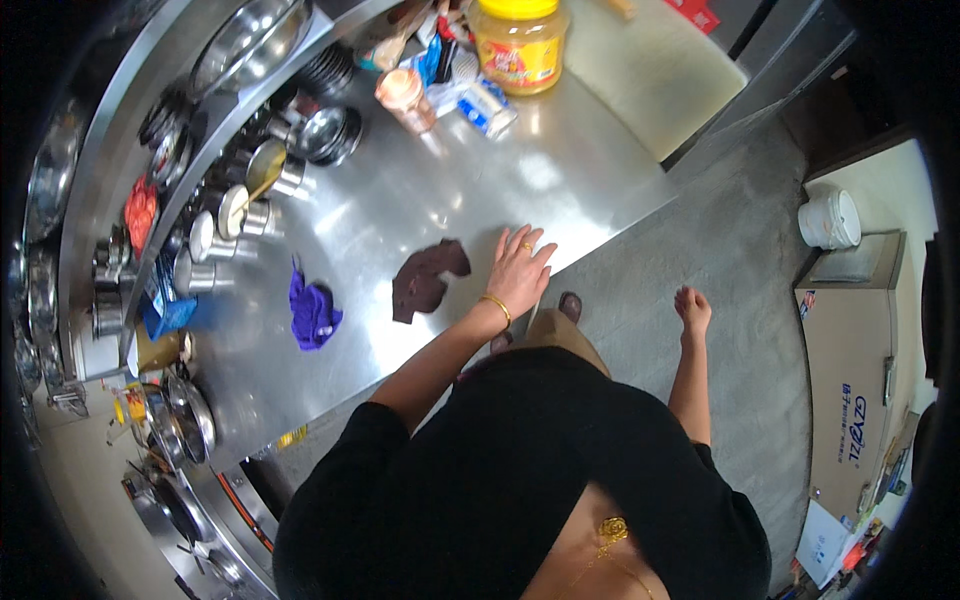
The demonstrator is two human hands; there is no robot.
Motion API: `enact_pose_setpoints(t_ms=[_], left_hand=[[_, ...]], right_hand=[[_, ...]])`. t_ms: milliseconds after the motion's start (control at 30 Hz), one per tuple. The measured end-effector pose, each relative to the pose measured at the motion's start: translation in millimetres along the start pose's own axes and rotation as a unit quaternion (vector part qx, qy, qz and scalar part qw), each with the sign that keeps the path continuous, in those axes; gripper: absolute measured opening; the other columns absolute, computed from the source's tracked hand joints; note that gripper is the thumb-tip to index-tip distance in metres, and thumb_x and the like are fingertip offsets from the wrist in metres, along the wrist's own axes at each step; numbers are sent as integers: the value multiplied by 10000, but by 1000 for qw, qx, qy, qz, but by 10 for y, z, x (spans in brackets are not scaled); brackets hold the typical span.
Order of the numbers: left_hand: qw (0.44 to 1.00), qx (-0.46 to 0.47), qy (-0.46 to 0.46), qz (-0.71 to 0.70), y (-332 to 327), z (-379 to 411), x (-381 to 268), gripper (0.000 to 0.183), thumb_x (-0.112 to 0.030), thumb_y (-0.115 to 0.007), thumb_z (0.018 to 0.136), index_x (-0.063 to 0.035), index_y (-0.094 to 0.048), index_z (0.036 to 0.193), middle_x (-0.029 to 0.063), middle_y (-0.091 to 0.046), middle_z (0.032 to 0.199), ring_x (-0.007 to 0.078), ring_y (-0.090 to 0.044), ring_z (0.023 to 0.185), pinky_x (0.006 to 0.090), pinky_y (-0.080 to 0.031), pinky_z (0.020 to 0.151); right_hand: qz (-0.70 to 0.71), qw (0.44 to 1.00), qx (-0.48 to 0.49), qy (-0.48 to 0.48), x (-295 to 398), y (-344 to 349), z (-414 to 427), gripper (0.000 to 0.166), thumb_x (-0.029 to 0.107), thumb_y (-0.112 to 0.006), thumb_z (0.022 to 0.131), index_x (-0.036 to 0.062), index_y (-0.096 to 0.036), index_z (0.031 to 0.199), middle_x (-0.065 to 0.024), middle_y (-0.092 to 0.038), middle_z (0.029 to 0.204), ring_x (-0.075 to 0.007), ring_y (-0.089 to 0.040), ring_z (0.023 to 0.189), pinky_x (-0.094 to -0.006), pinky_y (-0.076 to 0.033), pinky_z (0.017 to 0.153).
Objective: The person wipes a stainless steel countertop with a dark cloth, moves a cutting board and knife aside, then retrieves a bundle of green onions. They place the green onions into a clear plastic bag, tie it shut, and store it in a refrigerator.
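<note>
My left hand (521, 262) is spread over the near edge of the stainless steel table (360, 217), holding nothing; whether it touches the metal I cannot tell. Just left of its fingers lies a crumpled dark brown cloth (427, 281). Further left on the steel is a bunched purple cloth (313, 311). My right hand (693, 307) hangs over the grey floor, away from the table, its fingers curled and nothing visible in them. Near the far edge stand a large plastic jar with a yellow lid (521, 52), a pinkish lidded container (405, 97) and a blue-and-white packet (486, 106).
A pale cutting board (652, 75) covers the table's far right end. Steel pots (202, 270) and stacked bowls (326, 135) line the left side under a shelf (225, 135). Behind my right hand stand a beige chest-like cabinet (847, 375) and a white bucket (829, 219).
</note>
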State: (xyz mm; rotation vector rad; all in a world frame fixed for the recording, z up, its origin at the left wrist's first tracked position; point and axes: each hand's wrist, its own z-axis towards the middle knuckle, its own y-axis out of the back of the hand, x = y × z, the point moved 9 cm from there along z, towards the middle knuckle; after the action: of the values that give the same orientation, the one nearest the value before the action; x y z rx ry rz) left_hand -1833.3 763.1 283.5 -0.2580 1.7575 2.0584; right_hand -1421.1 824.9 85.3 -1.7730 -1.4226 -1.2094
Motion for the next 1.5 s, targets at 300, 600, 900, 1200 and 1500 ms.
enact_pose_setpoints(t_ms=[300, 600, 900, 1200, 1500], left_hand=[[957, -7, 260, 126, 341, -1419, 1364, 685, -435, -633, 775, -316, -344, 1384, 168, -158, 1469, 494, -120, 1310, 686, -87, 997], [958, -215, 47, 184, 9, -404, 1824, 486, -237, -643, 767, -81, -545, 1217, 98, -563, 1195, 277, -491, 1122, 427, -367, 979], [911, -274, 133, 277, -529, 930, 1129, 461, -428, -579, 815, -193, -524, 1208, 94, -547, 1134, 341, -573, 945, 455, -485, 737], [931, -97, -343, -78, -1606, 1178, -1949, 316, -147, -553, 800, -64, -558, 1105, 159, -528, 1084, 339, -509, 1010, 438, -411, 859], [909, 207, -318, -172, -3326, 1067, -3465, 174, -150, -536, 861, -26, -635, 932, 156, -628, 940, 312, -576, 900, 400, -456, 789]], right_hand=[[-4, 980, -116, -162, -1815, 1360, -2083, 350, 323, -513, 931, -4, -604, 846, -73, -608, 696, -147, -592, 580, -250, -493, 523], [-56, 968, -27, -242, -2273, 1179, -2955, 297, 281, -549, 921, 21, -605, 1053, -66, -637, 816, -137, -616, 704, -257, -509, 596], [-264, 939, -145, -167, -2172, 1593, -3243, 286, 312, -538, 863, 75, -662, 964, -57, -679, 783, -198, -648, 729, -333, -505, 710], [-232, 905, -324, -152, -2045, 2438, -3302, 145, 156, -573, 770, 110, -660, 877, -118, -666, 836, -301, -638, 811, -414, -503, 702], [17, 907, -399, -134, -986, 3546, -3443, 279, 264, -590, 883, 7, -644, 788, -74, -600, 567, -150, -590, 498, -322, -482, 535]])
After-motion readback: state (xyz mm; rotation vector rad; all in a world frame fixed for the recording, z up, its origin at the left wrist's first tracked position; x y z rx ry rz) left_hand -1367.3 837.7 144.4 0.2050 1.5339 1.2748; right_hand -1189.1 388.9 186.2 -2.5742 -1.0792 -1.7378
